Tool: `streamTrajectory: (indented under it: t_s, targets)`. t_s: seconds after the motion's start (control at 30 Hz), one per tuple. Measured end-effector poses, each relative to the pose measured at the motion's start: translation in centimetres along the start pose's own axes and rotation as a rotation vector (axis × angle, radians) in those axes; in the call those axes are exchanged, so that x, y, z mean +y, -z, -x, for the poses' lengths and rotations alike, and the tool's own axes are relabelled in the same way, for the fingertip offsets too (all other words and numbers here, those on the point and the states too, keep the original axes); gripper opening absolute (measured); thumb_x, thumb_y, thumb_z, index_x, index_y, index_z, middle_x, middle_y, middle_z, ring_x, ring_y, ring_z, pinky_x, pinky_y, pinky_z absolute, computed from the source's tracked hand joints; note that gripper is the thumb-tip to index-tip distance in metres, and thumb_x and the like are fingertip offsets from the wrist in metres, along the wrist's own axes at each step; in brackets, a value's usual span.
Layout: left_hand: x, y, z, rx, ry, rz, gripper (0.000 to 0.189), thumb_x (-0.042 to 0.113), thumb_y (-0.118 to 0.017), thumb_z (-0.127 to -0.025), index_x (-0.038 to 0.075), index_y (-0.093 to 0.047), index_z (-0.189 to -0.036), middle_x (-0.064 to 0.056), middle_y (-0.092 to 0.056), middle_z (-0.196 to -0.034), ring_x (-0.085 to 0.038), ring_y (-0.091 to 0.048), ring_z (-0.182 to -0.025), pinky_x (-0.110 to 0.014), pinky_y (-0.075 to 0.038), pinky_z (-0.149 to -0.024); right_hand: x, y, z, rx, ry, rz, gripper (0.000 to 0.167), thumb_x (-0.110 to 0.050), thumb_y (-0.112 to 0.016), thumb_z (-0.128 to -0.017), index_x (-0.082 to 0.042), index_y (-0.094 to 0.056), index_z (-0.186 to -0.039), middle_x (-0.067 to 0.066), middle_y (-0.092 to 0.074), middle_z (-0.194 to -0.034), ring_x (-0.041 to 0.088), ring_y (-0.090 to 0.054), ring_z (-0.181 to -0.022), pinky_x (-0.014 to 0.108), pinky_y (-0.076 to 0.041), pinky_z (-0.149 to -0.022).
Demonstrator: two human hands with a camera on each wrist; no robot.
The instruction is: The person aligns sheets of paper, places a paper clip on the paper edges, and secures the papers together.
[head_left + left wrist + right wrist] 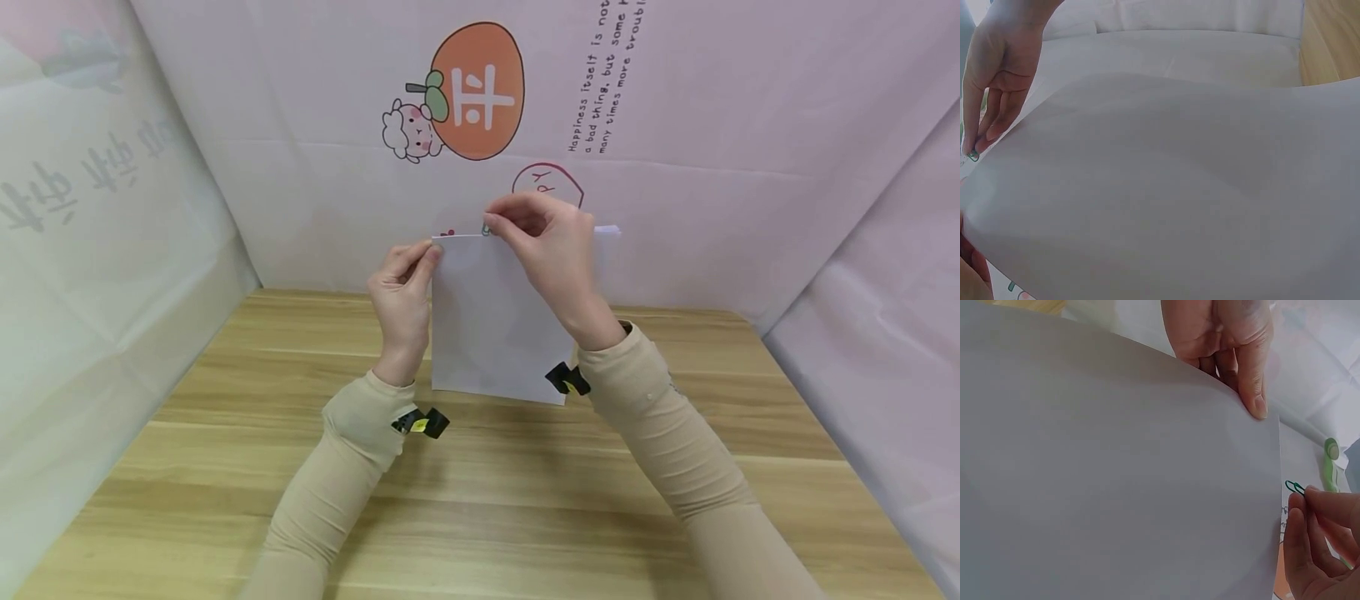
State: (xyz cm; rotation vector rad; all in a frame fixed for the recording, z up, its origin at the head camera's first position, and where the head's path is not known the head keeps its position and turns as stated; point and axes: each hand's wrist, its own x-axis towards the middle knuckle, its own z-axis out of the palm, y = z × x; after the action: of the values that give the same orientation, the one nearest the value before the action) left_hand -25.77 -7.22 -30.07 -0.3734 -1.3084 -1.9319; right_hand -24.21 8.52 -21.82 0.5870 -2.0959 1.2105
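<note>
White paper (pixel 495 317) hangs upright above the wooden table, its broad face toward me. My left hand (pixel 402 287) pinches its upper left corner between thumb and fingers. At the top edge my right hand (pixel 551 250) pinches a small green paper clip (pixel 486 227) between thumb and fingertips. In the right wrist view the paper clip (pixel 1295 487) shows its loops beside the sheet's edge, with the left hand (pixel 1229 356) gripping the corner above it. The left wrist view is mostly filled by the paper (pixel 1166 175); the right hand (pixel 1000 81) holds the clip at far left.
The wood-grain table (pixel 480 517) spreads below both arms. A white printed cloth (pixel 315 108) with an orange fruit drawing stands behind, and white cloth sides (pixel 82 275) rise on the left and right. More paper edges (pixel 609 229) show behind the right hand.
</note>
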Motion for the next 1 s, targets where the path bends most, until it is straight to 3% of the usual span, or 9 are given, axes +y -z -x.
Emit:
streamTrajectory:
  t_s: [0.57,1.0]
  targets:
    - [0.0,-0.1,0.1,0.004,-0.006,0.016,0.023,-0.001,-0.073,-0.079,-0.017,-0.066,-0.094,0.01,-0.064,-0.075,-0.005,-0.056,-0.073,-0.015,-0.047,-0.067,-0.3,-0.9,-0.1,-0.004,0.051,0.006,0.016,-0.021,-0.074,-0.082,-0.009,-0.074,-0.092,0.002,-0.073,-0.086,0.005,-0.065,-0.071,0.02,-0.052,-0.07]
    - [0.2,0.0,0.1,-0.015,-0.018,-0.025,0.022,0.003,-0.072,-0.08,-0.014,-0.068,-0.093,0.011,-0.063,-0.075,-0.005,-0.053,-0.071,-0.016,-0.045,-0.066,-0.5,-1.6,-0.2,-0.011,0.067,0.01,0.015,-0.022,-0.074,-0.082,-0.01,-0.074,-0.092,0.001,-0.074,-0.087,0.004,-0.065,-0.073,0.019,-0.053,-0.071]
